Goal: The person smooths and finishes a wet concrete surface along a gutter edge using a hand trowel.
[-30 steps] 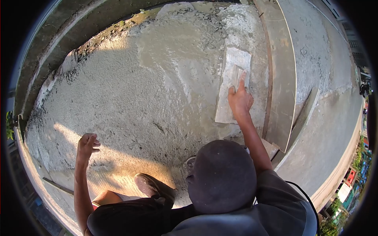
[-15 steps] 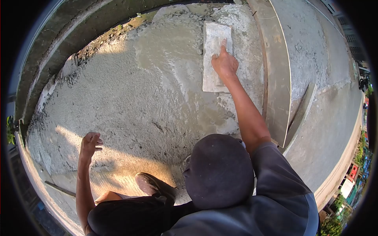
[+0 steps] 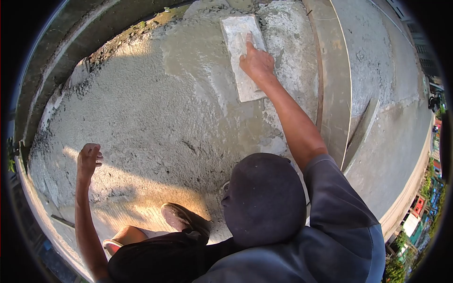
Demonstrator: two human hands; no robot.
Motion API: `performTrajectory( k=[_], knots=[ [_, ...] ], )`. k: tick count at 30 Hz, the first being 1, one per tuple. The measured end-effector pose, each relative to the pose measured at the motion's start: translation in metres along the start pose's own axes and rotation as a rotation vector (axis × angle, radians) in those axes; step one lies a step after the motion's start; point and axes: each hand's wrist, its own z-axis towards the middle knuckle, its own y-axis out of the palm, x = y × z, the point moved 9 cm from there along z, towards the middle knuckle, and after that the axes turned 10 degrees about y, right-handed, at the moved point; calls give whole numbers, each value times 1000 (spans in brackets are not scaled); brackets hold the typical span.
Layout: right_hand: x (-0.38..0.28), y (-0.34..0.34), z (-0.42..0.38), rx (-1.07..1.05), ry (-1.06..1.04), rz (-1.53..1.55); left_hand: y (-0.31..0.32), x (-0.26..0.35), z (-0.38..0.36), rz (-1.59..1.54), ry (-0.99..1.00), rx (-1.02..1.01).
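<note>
My right hand [image 3: 257, 63] grips the handle of a long pale float [image 3: 243, 85], with the index finger stretched along it. The float lies flat on the wet grey concrete [image 3: 141, 99], near its right side, and is slightly tilted from upright in view. My left hand [image 3: 89, 158] hangs over the rough concrete at the lower left, holding nothing, its fingers loosely bent and apart.
A curved board [image 3: 335, 89] borders the concrete on the right, with a paved surface [image 3: 396, 155] beyond. A leaning plank [image 3: 362, 132] stands there. A curved wall [image 3: 56, 61] runs along the upper left. A dark cap [image 3: 264, 200] and a shoe [image 3: 177, 217] show below.
My right hand and the float have moved left and slightly up, and the float has turned a little. My left hand has moved left and up.
</note>
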Motion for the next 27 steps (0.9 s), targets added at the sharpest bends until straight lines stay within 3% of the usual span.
performTrajectory(
  k=[4,8,12,15,19,27],
  knots=[
    [16,7,-20,-84,31,-74,4,-9,-9,-59,-31,10],
    [7,-3,17,5,-35,-44,20,-18,-14,-53,-65,-28],
    [27,3,-9,16,-33,-90,6,-10,-19,-62,-55,22],
    [21,-16,49,113,-11,-83,9,-9,-16,-64,-72,-3],
    [44,-18,15,-44,44,-166,2,2,-18,-91,-35,40],
    [59,-35,64,145,-32,-87,15,13,-43,-116,-13,9]
  ],
)
